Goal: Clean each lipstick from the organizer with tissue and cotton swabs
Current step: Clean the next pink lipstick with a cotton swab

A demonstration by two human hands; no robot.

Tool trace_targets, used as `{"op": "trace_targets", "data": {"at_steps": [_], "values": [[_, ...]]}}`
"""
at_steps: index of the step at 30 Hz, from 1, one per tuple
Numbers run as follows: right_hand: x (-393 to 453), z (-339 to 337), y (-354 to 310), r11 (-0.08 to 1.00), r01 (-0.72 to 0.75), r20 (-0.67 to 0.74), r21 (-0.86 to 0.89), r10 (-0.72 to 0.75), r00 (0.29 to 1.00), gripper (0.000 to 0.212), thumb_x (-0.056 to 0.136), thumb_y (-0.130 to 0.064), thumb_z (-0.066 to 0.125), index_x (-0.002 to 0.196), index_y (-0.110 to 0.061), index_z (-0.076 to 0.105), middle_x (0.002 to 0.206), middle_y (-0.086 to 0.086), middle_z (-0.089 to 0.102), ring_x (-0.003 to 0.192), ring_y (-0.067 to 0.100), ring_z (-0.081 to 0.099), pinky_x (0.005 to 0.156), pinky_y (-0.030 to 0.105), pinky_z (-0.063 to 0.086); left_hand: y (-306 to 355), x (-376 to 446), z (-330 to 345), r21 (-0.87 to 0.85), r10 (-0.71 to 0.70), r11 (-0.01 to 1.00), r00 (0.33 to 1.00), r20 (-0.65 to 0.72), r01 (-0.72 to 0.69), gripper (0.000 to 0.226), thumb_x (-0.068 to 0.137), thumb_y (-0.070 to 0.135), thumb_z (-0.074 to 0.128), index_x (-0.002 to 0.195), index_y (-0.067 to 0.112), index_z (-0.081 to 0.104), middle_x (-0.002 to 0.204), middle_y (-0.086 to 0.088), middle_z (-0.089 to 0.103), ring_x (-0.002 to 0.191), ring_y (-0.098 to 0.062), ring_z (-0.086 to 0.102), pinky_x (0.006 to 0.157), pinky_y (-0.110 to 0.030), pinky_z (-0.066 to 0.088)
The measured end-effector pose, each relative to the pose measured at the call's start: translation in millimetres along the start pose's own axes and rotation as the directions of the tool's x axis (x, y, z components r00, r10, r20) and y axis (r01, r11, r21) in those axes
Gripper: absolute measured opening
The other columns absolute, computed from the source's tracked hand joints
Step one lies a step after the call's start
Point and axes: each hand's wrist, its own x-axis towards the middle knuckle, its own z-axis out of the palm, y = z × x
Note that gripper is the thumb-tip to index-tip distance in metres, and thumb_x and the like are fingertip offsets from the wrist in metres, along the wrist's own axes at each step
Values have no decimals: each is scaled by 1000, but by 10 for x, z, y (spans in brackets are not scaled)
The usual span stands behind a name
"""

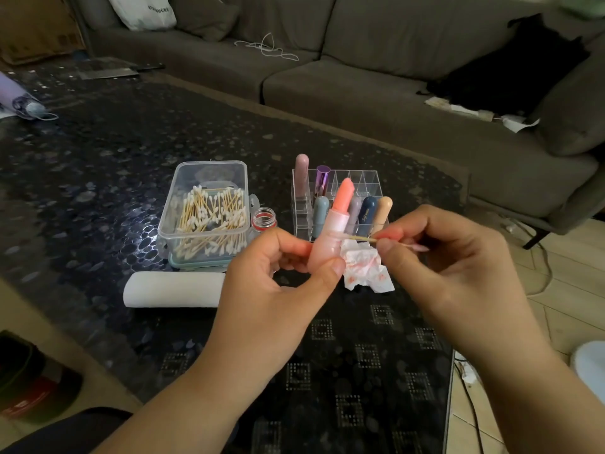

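Meanwhile left hand [281,273] grips lipstick [334,231]; right hand [435,257] pinches cotton swab [360,237]

The room is dim and evenly lit, with soft daylight falling from the right onto the pale floor [569,290] and leaving the sofa [360,60] muted and the far left corner murky. A small white glare spot sits on the glossy dark table [98,191] just left of the clear swab box [204,214], whose plastic also catches faint highlights. The wide lens bows straight lines near the edges, and fine detail is soft throughout, most at the borders and on both hands.
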Motion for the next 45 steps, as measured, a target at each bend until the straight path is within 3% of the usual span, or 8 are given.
{"op": "trace_targets", "data": {"at_steps": [6, 10, 17, 21, 29, 38, 42, 45], "values": [[20, 2, 0, 1000, 19, -29, 11, -19, 999, 10, 79, -15, 66, 71, -21, 67, 63, 0, 57, 57, 1, 48, 57, 8, 37, 13, -28, 24, 19, 60, 998, 995, -77, -59, 18, 72, 21, 79, 71, 22, 61, 72, 9, 65, 69, -4, 60, 64, -18, 50], [5, 26, -6, 999, 32, -5, -16, -32, 999, 7, 79, -16, 66, 74, -21, 67, 64, -4, 59, 59, 3, 51, 59, 8, 39, 22, -32, 28, 25, 57, 998, 993, -101, -54, 20, 70, 29, 79, 76, 25, 61, 73, 9, 64, 71, -11, 62, 66, -32, 56], [8, 49, -4, 998, 44, 10, -38, -44, 999, 8, 79, -17, 67, 73, -23, 67, 66, -7, 61, 58, 2, 52, 58, 8, 38, 42, -30, 48, 48, 80, 996, 987, -142, -74, 16, 65, 29, 73, 70, 22, 59, 71, 9, 64, 67, -7, 60, 59, -13, 46], [12, 50, -12, 999, 50, -39, -20, -51, 998, 9, 80, -17, 66, 74, -24, 66, 67, -1, 60, 58, 2, 51, 57, 8, 39, 38, -46, 43, 68, 97, 994, 987, -130, -89, 19, 67, 30, 74, 78, 27, 58, 74, 7, 65, 70, -16, 65, 60, -25, 54], [-5, 70, -24, 991, 88, -12, -99, -90, 996, 6, 79, -25, 67, 73, -24, 66, 68, -4, 61, 59, 8, 52, 58, 11, 40, 3, -47, 44, 104, 135, 987, 977, -165, -119, 23, 72, 28, 80, 77, 27, 57, 72, 4, 64, 69, -18, 66, 58, -26, 54], [13, 29, -24, 997, 61, 3, -38, -61, 998, 7, 78, -15, 66, 73, -21, 66, 65, -8, 59, 57, 5, 50, 57, 8, 37, 14, -45, 22, 29, 94, 995, 994, -48, -93, 12, 71, 31, 70, 78, 24, 64, 79, 8, 66, 77, -6, 62, 64, -13, 48], [33, -3, -36, 996, 85, -65, -13, -86, 994, 9, 80, -15, 65, 76, -22, 66, 68, 0, 59, 59, 1, 51, 59, 6, 38, -2, -45, 15, -20, 71, 997, 997, 21, -71, 23, 71, 44, 66, 85, 25, 66, 84, 10, 67, 77, -4, 62, 66, -24, 55], [26, -2, -21, 997, 73, -25, -3, -73, 997, 9, 79, -13, 65, 74, -20, 65, 62, -10, 56, 54, 2, 48, 56, 7, 36, -18, -40, 13, -46, 46, 998, 998, 32, -44, 26, 70, 46, 64, 86, 26, 67, 85, 9, 67, 83, -6, 62, 73, -42, 57]]}}
